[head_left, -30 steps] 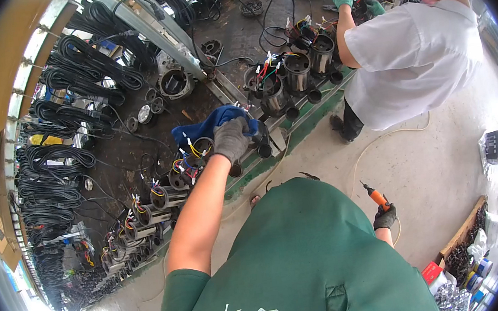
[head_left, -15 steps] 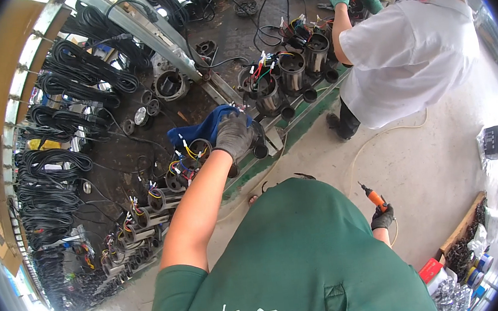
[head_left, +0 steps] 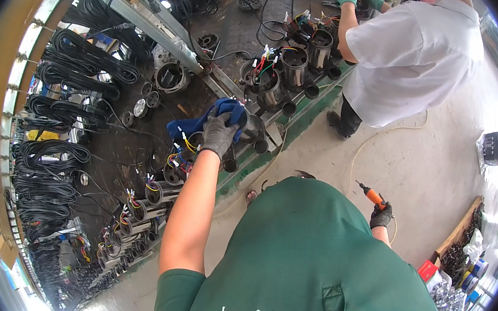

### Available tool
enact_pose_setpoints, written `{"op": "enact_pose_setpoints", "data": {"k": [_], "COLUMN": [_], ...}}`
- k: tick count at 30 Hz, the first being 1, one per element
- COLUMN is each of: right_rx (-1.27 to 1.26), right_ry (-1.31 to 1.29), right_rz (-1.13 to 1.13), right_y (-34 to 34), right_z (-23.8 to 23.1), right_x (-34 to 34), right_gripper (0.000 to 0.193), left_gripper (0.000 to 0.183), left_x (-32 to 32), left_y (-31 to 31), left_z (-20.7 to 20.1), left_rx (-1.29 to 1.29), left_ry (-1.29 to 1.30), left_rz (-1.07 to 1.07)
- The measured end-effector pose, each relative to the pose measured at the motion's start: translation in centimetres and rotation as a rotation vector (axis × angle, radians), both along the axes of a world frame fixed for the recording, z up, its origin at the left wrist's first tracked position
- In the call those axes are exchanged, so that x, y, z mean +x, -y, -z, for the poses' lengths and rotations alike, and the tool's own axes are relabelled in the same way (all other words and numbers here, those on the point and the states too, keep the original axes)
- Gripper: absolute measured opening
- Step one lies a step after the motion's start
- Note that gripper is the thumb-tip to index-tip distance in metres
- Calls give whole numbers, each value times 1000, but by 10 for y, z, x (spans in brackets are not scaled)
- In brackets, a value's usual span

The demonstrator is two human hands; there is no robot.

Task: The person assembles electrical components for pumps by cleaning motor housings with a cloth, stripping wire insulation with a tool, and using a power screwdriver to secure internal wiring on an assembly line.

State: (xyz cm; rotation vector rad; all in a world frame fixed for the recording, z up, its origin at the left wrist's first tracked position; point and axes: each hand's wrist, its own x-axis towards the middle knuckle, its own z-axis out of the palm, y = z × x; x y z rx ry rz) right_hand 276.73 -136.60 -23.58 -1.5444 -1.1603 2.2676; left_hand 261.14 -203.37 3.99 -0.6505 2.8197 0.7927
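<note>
My left hand [head_left: 218,135], in a dark grey glove, is closed on a blue cloth [head_left: 188,127]. The cloth lies against the top of a cylindrical metal motor housing [head_left: 251,126] at the bench edge. Off to the right, over the floor, my gloved right hand [head_left: 381,215] grips an orange electric screwdriver [head_left: 373,196], its bit pointing up and left. Beside the left hand, yellow wires with white connectors [head_left: 189,142] rise from another housing. Farther along stands a housing [head_left: 268,86] with red, green and white-tipped wires.
A co-worker in a white shirt [head_left: 412,59] and green gloves handles wires at the far bench. Coiled black cables [head_left: 90,57] line the left side. A metal post [head_left: 156,25] slants across the bench. A pale hose [head_left: 380,132] lies on the floor. Black box [head_left: 495,148] at right.
My left hand has shifted slightly left with the cloth, exposing more of the metal housing beside it. The right hand and screwdriver stay nearly still. The co-worker's hands have moved slightly.
</note>
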Motion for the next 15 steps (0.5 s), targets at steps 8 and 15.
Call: {"op": "enact_pose_setpoints", "data": {"k": [8, 15], "right_rx": [-2, -9], "right_ry": [3, 16], "right_rz": [-7, -65], "right_y": [11, 1], "right_z": [-26, -12], "right_x": [-11, -5], "right_gripper": [35, 32], "left_gripper": [62, 49], "left_x": [-27, -21], "left_y": [-27, -4], "left_z": [-31, 1], "left_rx": [-193, -311], "left_ry": [92, -60], "left_rz": [-11, 31]}}
